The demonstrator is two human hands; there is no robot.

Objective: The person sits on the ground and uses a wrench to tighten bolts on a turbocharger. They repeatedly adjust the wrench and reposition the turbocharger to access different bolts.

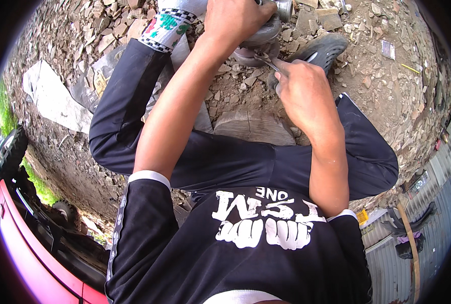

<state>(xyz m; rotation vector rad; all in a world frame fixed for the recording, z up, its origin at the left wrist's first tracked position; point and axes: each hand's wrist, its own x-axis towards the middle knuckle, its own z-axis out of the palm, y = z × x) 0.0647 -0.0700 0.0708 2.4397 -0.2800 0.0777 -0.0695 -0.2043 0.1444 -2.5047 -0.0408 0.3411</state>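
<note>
Near the top edge, my left hand [238, 19] is closed over a grey, rounded metal machine part [266, 33]. The back of the hand hides much of this part, and a cylindrical end [284, 9] shows at its right. Just below and to the right, my right hand [301, 88] is closed around a slim metal hand tool [273, 63]. The tool's far end touches or lies very close to the underside of the part. Its exact kind cannot be made out, as my fingers cover most of it.
My bent legs [225, 159] frame the work, beside a dark slip-on shoe [324, 50]. A wooden block [253, 126] lies between them on stony ground. White sheeting [55, 96] lies left. A red vehicle [27, 243] stands lower left, with corrugated metal sheets [398, 263] lower right.
</note>
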